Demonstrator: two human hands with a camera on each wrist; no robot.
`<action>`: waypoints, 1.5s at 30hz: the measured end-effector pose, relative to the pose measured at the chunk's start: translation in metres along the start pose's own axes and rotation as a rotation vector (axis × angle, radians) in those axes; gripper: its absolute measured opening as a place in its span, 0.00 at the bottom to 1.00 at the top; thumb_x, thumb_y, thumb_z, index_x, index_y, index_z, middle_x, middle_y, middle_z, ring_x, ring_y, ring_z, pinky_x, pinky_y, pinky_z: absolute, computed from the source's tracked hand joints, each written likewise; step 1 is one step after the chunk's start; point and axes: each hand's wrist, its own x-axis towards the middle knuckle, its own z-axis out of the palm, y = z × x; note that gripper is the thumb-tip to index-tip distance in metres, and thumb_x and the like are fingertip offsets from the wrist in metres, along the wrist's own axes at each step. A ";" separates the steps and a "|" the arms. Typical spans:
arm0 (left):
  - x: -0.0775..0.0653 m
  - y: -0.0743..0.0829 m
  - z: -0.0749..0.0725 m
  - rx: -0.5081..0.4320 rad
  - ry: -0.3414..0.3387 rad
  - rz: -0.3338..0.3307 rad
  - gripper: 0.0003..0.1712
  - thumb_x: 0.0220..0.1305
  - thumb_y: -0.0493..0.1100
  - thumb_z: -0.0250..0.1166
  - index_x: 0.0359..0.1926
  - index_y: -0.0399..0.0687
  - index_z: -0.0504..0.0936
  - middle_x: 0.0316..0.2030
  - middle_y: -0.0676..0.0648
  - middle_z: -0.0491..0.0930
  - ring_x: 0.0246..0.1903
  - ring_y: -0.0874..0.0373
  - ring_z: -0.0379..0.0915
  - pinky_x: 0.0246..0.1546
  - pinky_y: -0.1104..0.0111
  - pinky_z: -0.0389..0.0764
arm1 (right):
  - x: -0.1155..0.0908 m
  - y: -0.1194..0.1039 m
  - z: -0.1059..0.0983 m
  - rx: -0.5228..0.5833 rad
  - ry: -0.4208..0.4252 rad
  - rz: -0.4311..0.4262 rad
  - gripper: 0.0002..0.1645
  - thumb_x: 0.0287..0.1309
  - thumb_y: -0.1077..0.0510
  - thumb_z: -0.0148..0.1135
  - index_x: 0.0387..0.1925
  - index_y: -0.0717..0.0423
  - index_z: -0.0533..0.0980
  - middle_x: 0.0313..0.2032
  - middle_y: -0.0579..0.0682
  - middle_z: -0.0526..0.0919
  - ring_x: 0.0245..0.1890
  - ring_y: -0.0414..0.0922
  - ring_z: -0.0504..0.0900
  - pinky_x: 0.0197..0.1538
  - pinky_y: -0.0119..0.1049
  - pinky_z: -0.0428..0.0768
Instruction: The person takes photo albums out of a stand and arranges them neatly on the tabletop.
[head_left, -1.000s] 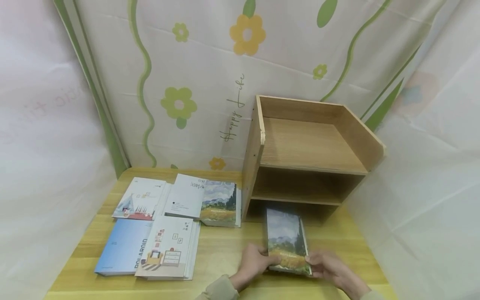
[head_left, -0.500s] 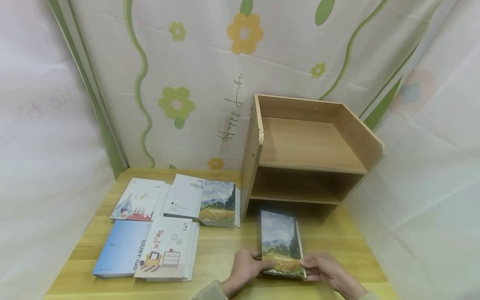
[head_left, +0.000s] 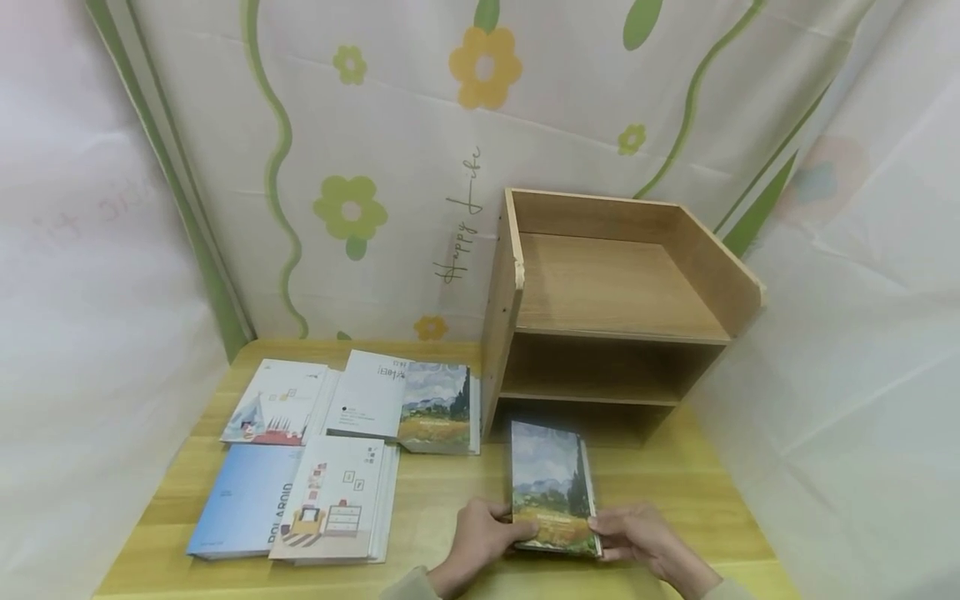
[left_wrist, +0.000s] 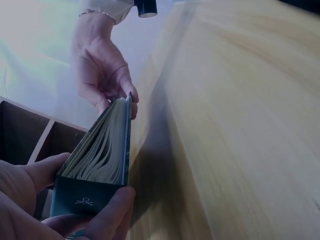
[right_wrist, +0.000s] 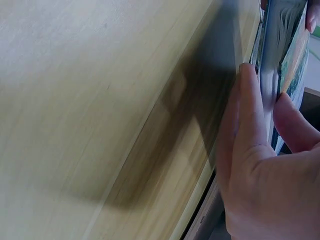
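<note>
A thick photo album [head_left: 551, 483] with a painted landscape cover is held between both hands in front of the wooden shelf. My left hand [head_left: 480, 533] pinches its spine side, thumb on the front cover. My right hand [head_left: 643, 537] pinches the opposite, page side near the lower corner. In the left wrist view, the green spine lies between thumb and fingers of the left hand [left_wrist: 30, 205], and the pages fan slightly between the covers. The right wrist view has the right hand [right_wrist: 275, 165] holding the cover edges. A shadow on the tabletop suggests the album is raised.
A three-level wooden shelf [head_left: 611, 283] stands at the back right of the wooden table [head_left: 442, 508]. Several other albums lie at left, including a blue one [head_left: 243, 496], a white one with an armchair picture [head_left: 330, 500] and another landscape one [head_left: 435, 404]. Curtains surround the table.
Both hands have moved a little to the left with the album, which stays in their grip. The view has shifted slightly; the other albums and the shelf have stayed put.
</note>
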 end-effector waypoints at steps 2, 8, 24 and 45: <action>-0.001 -0.001 -0.002 -0.001 -0.004 0.000 0.17 0.51 0.45 0.78 0.36 0.37 0.89 0.18 0.49 0.83 0.18 0.44 0.81 0.19 0.59 0.83 | 0.000 0.001 0.002 -0.009 0.005 -0.005 0.23 0.56 0.64 0.70 0.49 0.78 0.76 0.36 0.60 0.85 0.35 0.52 0.85 0.41 0.46 0.85; -0.003 -0.004 -0.009 0.062 0.001 0.006 0.14 0.51 0.49 0.77 0.22 0.42 0.90 0.09 0.52 0.76 0.09 0.58 0.69 0.15 0.72 0.69 | 0.002 0.002 0.008 -0.061 0.001 -0.018 0.23 0.55 0.64 0.71 0.47 0.78 0.77 0.35 0.59 0.85 0.32 0.49 0.85 0.39 0.45 0.86; -0.009 -0.011 -0.029 0.092 -0.023 0.020 0.23 0.54 0.51 0.76 0.12 0.42 0.81 0.06 0.53 0.71 0.07 0.67 0.60 0.16 0.74 0.66 | 0.009 0.004 0.029 -0.077 0.030 -0.051 0.17 0.54 0.67 0.70 0.42 0.77 0.79 0.32 0.62 0.85 0.28 0.51 0.85 0.36 0.46 0.86; -0.020 -0.017 -0.072 0.162 -0.049 -0.005 0.28 0.54 0.51 0.76 0.11 0.38 0.75 0.08 0.44 0.73 0.11 0.49 0.74 0.14 0.74 0.66 | 0.026 0.007 0.075 -0.136 0.043 -0.081 0.13 0.46 0.66 0.75 0.32 0.71 0.81 0.24 0.61 0.84 0.22 0.50 0.84 0.28 0.45 0.86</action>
